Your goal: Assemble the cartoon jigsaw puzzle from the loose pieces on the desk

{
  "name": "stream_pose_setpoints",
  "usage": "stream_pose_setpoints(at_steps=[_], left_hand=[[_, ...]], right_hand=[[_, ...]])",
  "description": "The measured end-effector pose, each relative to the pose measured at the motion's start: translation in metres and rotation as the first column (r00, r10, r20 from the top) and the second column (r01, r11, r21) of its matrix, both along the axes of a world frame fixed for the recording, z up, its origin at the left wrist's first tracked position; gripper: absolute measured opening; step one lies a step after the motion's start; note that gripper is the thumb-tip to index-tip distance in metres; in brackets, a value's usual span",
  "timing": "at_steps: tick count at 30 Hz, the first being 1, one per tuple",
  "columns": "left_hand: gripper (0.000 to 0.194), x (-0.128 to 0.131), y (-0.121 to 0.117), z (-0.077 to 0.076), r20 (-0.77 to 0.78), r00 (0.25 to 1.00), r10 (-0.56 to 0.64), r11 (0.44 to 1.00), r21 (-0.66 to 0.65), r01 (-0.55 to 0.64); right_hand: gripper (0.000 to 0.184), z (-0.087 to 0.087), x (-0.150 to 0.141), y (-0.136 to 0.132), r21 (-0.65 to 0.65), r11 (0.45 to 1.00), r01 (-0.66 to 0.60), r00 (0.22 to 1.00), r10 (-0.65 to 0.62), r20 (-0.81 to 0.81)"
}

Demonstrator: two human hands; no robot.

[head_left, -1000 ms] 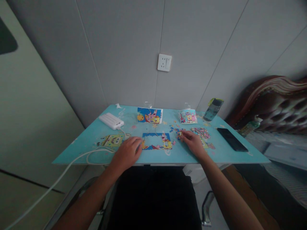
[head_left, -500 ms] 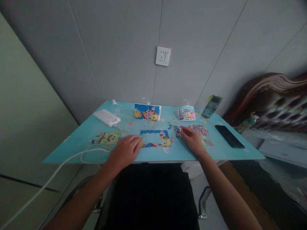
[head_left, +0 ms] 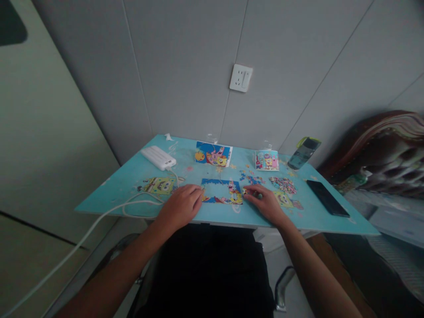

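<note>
Lying flat near the front edge of the counter (head_left: 109,194), the puzzle frame (head_left: 221,192) has its border filled and its middle open, so its gaps face up within reach of both hands. The left hand (head_left: 180,207) rests palm down just left of the frame, fingers loosely curled and touching its left edge, apparently steadying it; its grip holds nothing I can make out. The right hand (head_left: 265,204) sits just right of the frame, fingertips pinched together at the frame's lower right corner, seemingly on a small piece, though that is too small to tell for sure.

Right of the frame lie two heaps of loose pieces (head_left: 283,184), sorted roughly by colour: one bluish, one pinkish. Behind the frame stand two picture cards (head_left: 213,154), propped facing the person, likely as reference. Left of the frame lies one finished small puzzle (head_left: 159,185). Farther left sits one white power bank (head_left: 158,157) with one white cable (head_left: 99,221) trailing off the counter. Far right of the frame lie one dark phone (head_left: 327,203) and one bottle (head_left: 303,152).
</note>
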State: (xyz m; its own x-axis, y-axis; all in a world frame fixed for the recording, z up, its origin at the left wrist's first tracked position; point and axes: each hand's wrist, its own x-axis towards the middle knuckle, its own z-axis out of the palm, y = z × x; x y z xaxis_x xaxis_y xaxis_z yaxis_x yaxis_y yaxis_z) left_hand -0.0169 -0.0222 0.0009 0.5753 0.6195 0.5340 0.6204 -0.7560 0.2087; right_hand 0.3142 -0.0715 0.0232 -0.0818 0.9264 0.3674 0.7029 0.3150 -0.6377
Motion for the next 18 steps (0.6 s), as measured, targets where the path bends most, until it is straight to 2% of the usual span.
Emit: stream_pose_setpoints(at_steps=[8, 18], left_hand=[[0.022, 0.000, -0.001, 0.003, -0.007, 1.000, -0.008, 1.000, -0.008, 0.008], [0.022, 0.000, 0.000, 0.001, -0.008, 1.000, -0.007, 1.000, -0.001, 0.007]], right_hand=[[0.023, -0.002, -0.020, 0.014, -0.016, 0.994, -0.107, 0.989, 0.108, 0.102], [0.023, -0.004, -0.016, 0.010, 0.029, 0.997, -0.070, 0.988, 0.065, 0.138]])
